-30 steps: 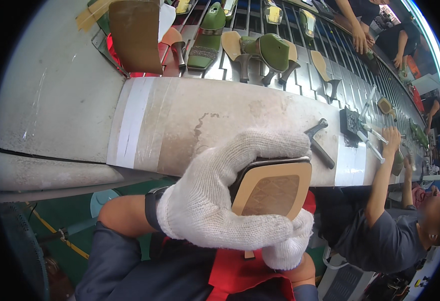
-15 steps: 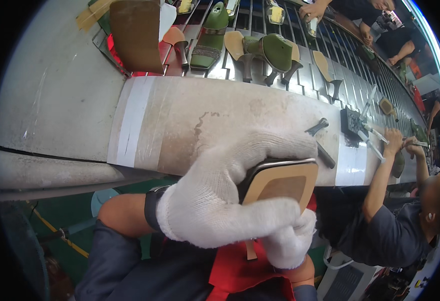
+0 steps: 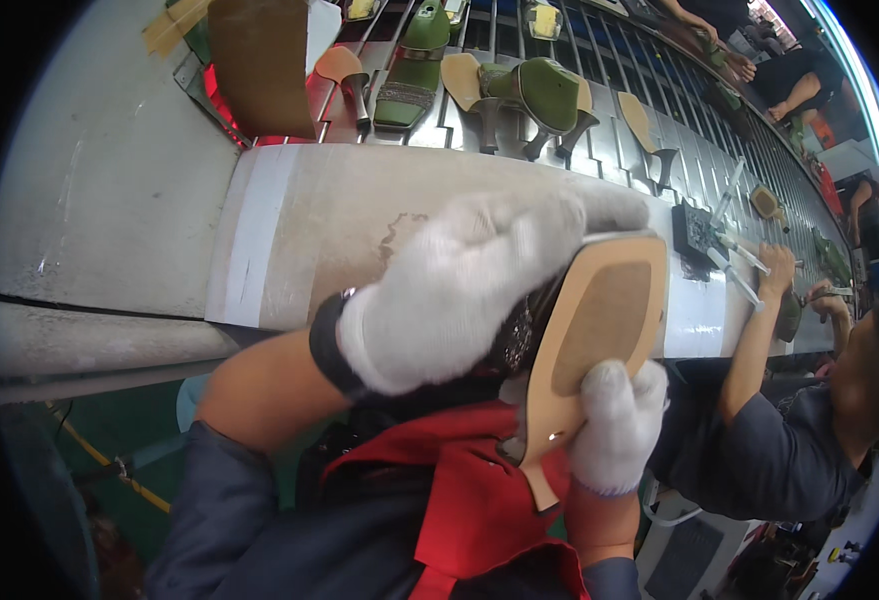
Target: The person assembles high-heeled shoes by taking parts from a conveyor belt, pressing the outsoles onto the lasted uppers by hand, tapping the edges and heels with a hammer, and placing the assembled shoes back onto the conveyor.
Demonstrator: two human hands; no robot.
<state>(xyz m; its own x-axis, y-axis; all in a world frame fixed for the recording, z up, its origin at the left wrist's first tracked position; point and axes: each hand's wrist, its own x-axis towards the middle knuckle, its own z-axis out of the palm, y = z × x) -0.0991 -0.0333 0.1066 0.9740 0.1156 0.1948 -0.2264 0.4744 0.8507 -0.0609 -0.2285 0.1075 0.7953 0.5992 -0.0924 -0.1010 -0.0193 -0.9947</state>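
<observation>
A high-heeled shoe is held up in front of me, its tan sole with a darker inset facing me, toe away and heel toward my chest. Part of a dark, glittery upper shows along its left side. In a white knitted glove, my left hand is at the toe end, its slightly blurred fingers closed over the toe edge. My right hand, also gloved, grips the shoe's right side near the narrow waist, thumb on the sole. Both hands are above the near edge of the pale bench.
Beyond the bench, a slatted metal conveyor carries a green sandal, another green shoe and tan soles with heels. A black block with syringes stands to the right. Close by sits a co-worker; a brown board stands at left.
The shoe has come up and turned, showing its full sole. My left hand has risen toward the toe, and my right hand has moved out to the shoe's right side.
</observation>
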